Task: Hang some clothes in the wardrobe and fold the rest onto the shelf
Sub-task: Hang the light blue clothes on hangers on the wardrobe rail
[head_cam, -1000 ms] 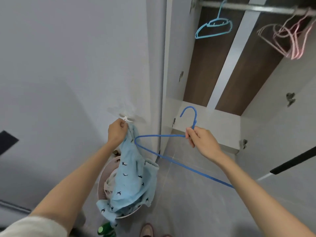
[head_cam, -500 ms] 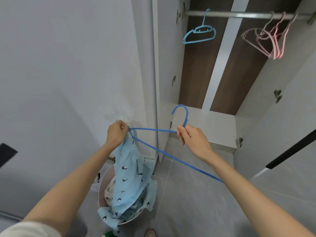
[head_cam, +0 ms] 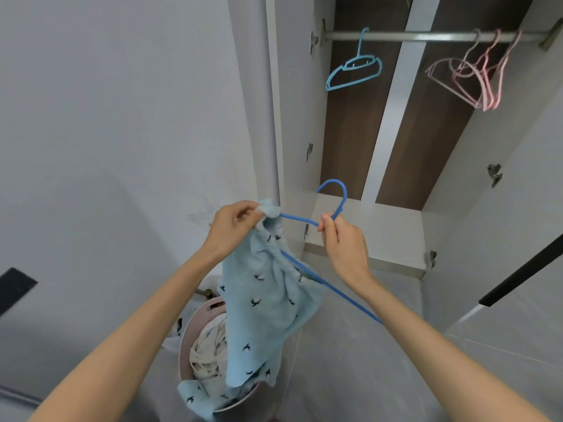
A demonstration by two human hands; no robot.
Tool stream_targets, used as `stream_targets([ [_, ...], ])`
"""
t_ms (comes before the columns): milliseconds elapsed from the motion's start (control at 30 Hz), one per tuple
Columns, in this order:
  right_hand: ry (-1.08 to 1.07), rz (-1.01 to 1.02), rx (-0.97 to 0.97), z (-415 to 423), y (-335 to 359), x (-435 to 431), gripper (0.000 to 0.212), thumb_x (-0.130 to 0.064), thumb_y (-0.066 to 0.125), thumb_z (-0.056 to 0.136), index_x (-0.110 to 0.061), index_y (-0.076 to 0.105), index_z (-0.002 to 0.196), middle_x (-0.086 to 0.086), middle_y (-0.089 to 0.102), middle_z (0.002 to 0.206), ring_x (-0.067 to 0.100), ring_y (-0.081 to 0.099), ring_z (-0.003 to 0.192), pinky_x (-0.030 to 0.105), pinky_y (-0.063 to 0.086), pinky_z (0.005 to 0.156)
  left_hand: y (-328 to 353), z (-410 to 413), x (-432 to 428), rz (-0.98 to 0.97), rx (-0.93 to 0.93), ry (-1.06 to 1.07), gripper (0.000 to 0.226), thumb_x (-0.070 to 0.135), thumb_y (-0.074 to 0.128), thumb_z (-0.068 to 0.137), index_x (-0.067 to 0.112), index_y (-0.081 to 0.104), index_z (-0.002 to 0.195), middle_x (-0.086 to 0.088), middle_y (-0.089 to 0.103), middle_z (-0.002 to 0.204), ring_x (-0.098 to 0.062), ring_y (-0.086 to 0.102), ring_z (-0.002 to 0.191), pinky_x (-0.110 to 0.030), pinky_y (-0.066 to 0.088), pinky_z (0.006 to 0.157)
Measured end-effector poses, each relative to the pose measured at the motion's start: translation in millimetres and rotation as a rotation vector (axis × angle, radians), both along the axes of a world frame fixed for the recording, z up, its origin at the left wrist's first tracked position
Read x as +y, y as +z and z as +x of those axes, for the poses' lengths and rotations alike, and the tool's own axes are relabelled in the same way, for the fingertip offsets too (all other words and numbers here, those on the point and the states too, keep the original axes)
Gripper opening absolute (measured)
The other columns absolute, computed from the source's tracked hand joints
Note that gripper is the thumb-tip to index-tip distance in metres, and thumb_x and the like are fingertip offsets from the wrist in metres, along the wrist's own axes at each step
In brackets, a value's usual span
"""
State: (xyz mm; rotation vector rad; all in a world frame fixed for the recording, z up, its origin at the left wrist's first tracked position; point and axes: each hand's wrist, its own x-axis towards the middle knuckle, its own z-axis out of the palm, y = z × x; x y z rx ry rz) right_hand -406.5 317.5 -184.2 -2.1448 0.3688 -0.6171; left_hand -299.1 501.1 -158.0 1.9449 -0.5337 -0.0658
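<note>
The tip of the blue hanger (head_cam: 300, 219) now sits inside the bird-print garment (head_cam: 262, 300), pinched by your left hand (head_cam: 234, 226) at nine o'clock from your right hand (head_cam: 342, 243), which clamps the hanger's neck: threading has begun.

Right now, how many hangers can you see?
5: dark blue hanger in the right hand, light blue hanger on the rail, three pink hangers bunched farther along; more may hide.
</note>
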Motion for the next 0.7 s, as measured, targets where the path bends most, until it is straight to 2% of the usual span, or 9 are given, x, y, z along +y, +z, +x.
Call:
stream_targets([
  [133, -0.082, 0.014, -0.119, -6.2, 13.4, -10.8, 0.031, -0.02, 0.038, 0.1, -0.027, 0.049, 0.072, -0.005, 0.046, 0.051, 0.011, 0.043, 0.047, 0.036, 0.037, 0.053, 18.2, 6.3, -10.3, 0.122, -0.186, -0.004, 0.014, 0.024, 0.057, 0.094, 0.014, 0.067, 0.093, 0.001, 0.065, 0.086, -0.004, 0.055, 0.076, -0.013, 0.042, 0.072],
  [200, -0.133, 0.028, -0.146, -9.5, 16.5, -14.2, 0.032, -0.02, 0.038, 0.101, -0.027, 0.049, 0.071, -0.004, 0.043, 0.05, 0.013, 0.04, 0.046, 0.037, 0.037, 0.051, 25.5, 11.4, -19.2, 0.185, -0.257, -0.009, 0.018, 0.026, 0.055, 0.095, 0.012, 0.066, 0.095, 0.002, 0.065, 0.088, -0.008, 0.056, 0.081, -0.018, 0.042, 0.075],
  [267, -0.177, 0.024, -0.161, -12.5, 17.5, -15.8, 0.03, -0.021, 0.038, 0.101, -0.021, 0.051, 0.074, -0.002, 0.042, 0.05, 0.016, 0.039, 0.047, 0.039, 0.037, 0.051, 30.6, 15.6, -28.9, 0.23, -0.302, 0.011, 0.019, 0.027, 0.054, 0.095, 0.011, 0.065, 0.093, 0.003, 0.063, 0.082, -0.01, 0.055, 0.077, -0.016, 0.041, 0.07],
  [367, -0.238, 0.013, -0.149, -14.1, 15.7, -17.0, 0.029, -0.022, 0.038, 0.101, -0.021, 0.052, 0.075, -0.005, 0.04, 0.048, 0.014, 0.038, 0.045, 0.034, 0.033, 0.051, 35.0, 16.8, -42.4, 0.17, -0.218, 0.029, 0.015, 0.024, 0.054, 0.094, 0.014, 0.064, 0.089, 0.008, 0.053, 0.068, -0.005, 0.046, 0.062, -0.007, 0.035, 0.057],
  [433, -0.255, 0.008, -0.123, -13.7, 15.7, -18.0, 0.029, -0.025, 0.038, 0.101, -0.022, 0.052, 0.075, -0.006, 0.041, 0.047, 0.012, 0.038, 0.044, 0.032, 0.032, 0.05, 35.7, 12.8, -49.4, 0.123, -0.13, -0.042, 0.016, 0.021, 0.055, 0.094, 0.011, 0.067, 0.09, 0.006, 0.053, 0.069, -0.003, 0.043, 0.061, -0.006, 0.034, 0.056],
  [567, -0.251, -0.037, -0.086, -9.4, 20.1, -23.0, 0.03, -0.027, 0.037, 0.101, -0.022, 0.053, 0.076, -0.008, 0.042, 0.048, 0.008, 0.04, 0.044, 0.026, 0.029, 0.047, 30.2, -10.9, -57.5, 0.05, -0.019, -0.242, 0.017, 0.014, 0.056, 0.094, 0.002, 0.069, 0.097, 0.001, 0.061, 0.079, 0.002, 0.049, 0.066, -0.008, 0.038, 0.066],
  [633, -0.241, -0.049, -0.084, -8.1, 22.2, -24.1, 0.03, -0.028, 0.037, 0.101, -0.023, 0.053, 0.076, -0.009, 0.042, 0.047, 0.008, 0.04, 0.044, 0.025, 0.027, 0.047, 26.8, -21.9, -61.1, 0.026, 0.02, -0.307, 0.016, 0.013, 0.057, 0.093, 0.004, 0.068, 0.099, -0.001, 0.063, 0.086, 0.0, 0.052, 0.072, -0.013, 0.041, 0.072],
  [700, -0.232, -0.07, -0.107, -9.1, 24.0, -25.3, 0.03, -0.028, 0.037, 0.101, -0.026, 0.052, 0.074, -0.008, 0.04, 0.046, 0.009, 0.039, 0.042, 0.024, 0.025, 0.047, 25.1, -25.0, -64.3, 0.061, -0.067, -0.344, 0.011, 0.014, 0.058, 0.092, 0.009, 0.068, 0.096, -0.002, 0.06, 0.089, -0.004, 0.051, 0.079, -0.018, 0.039, 0.078],
])
